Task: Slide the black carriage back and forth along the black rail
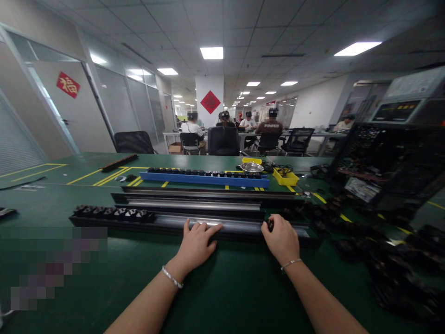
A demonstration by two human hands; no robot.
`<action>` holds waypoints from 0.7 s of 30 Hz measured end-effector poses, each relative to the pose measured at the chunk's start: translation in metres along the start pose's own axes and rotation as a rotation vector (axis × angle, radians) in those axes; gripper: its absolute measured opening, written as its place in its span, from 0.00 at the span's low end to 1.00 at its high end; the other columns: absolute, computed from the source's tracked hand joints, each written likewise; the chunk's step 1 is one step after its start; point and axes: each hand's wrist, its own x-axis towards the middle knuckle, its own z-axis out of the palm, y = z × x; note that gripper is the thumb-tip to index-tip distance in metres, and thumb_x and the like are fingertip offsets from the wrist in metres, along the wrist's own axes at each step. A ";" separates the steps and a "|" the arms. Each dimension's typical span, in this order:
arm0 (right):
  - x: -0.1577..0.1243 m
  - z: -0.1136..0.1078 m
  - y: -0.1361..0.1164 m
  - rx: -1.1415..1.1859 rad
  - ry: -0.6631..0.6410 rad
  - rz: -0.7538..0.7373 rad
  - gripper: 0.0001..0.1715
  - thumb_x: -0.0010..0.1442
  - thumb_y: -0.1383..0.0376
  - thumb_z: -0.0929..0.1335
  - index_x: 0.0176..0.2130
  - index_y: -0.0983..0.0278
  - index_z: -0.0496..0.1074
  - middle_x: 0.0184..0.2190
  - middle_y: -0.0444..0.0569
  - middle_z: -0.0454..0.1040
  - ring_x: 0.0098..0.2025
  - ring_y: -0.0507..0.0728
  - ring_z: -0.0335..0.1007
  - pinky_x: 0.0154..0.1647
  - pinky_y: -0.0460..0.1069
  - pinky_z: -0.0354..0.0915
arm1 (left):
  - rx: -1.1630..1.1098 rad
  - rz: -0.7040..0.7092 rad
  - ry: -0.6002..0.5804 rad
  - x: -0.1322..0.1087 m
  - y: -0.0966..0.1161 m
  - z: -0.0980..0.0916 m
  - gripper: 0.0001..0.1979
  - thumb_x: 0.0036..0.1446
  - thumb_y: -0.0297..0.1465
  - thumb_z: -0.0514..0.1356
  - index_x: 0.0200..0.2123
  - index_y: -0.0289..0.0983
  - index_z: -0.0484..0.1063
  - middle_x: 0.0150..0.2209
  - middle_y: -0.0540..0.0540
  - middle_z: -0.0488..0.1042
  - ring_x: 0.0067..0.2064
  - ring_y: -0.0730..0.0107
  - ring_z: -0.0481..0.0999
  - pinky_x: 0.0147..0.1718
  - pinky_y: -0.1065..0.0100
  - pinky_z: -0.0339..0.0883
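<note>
A long black channel rail (pixel 239 228) lies across the green table in front of me. Its left end carries a row of several small dark blocks with shiny tops (pixel 120 212). My left hand (pixel 197 240) rests on the middle of the rail with its fingers spread. Toward the rail's right end, my right hand (pixel 283 237) has its fingers closed around a small dark round part (pixel 270 225), mostly hidden by the hand. Just beyond lies another dark rail (pixel 194 205), with a bright strip along it.
Farther back sit a blue rail of black parts (pixel 205 179), a metal dish (pixel 252 167) and a yellow bin (pixel 285 177). Many dark parts (pixel 389 269) are heaped at the right, near an open equipment case (pixel 368 157). Several people sit at tables in the background.
</note>
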 end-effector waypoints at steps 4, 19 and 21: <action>0.001 0.002 0.004 -0.019 0.012 0.014 0.10 0.57 0.61 0.60 0.37 0.64 0.65 0.35 0.51 0.72 0.40 0.57 0.66 0.39 0.50 0.55 | -0.001 0.000 0.005 0.000 0.000 0.000 0.24 0.56 0.36 0.53 0.57 0.56 0.56 0.42 0.49 0.69 0.49 0.61 0.66 0.57 0.41 0.35; 0.003 0.003 0.009 -0.025 0.035 0.067 0.11 0.56 0.61 0.60 0.38 0.64 0.65 0.38 0.52 0.72 0.43 0.59 0.66 0.43 0.51 0.56 | -0.001 -0.002 -0.009 0.000 0.000 -0.001 0.25 0.56 0.36 0.53 0.57 0.57 0.56 0.42 0.50 0.69 0.49 0.62 0.66 0.57 0.41 0.35; 0.003 0.002 0.010 -0.023 0.042 0.072 0.12 0.56 0.61 0.60 0.38 0.65 0.65 0.38 0.52 0.72 0.43 0.59 0.66 0.44 0.51 0.56 | 0.004 -0.003 -0.012 0.001 0.001 -0.002 0.25 0.56 0.36 0.53 0.57 0.57 0.55 0.43 0.50 0.69 0.49 0.62 0.66 0.57 0.42 0.34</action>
